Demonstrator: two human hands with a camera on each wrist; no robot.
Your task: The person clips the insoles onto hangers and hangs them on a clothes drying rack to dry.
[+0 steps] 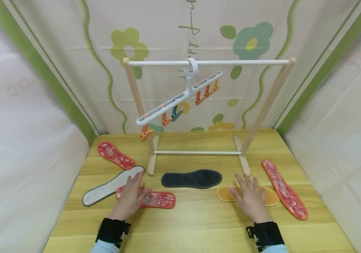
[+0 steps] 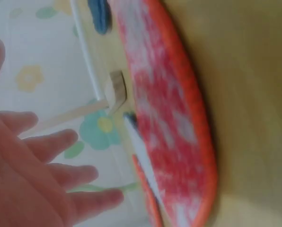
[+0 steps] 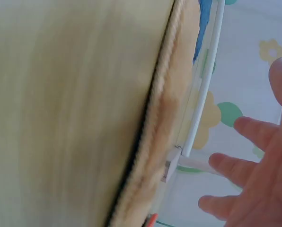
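Low in the frame, the left hand hovers with fingers spread and released over a red patterned insole on the bench. The right hand is likewise relaxed above a yellow insole at lower right. Both insoles look thin, light and floppy, best pinched at an edge or heel. Farther back lies a black insole, then the drying rack.
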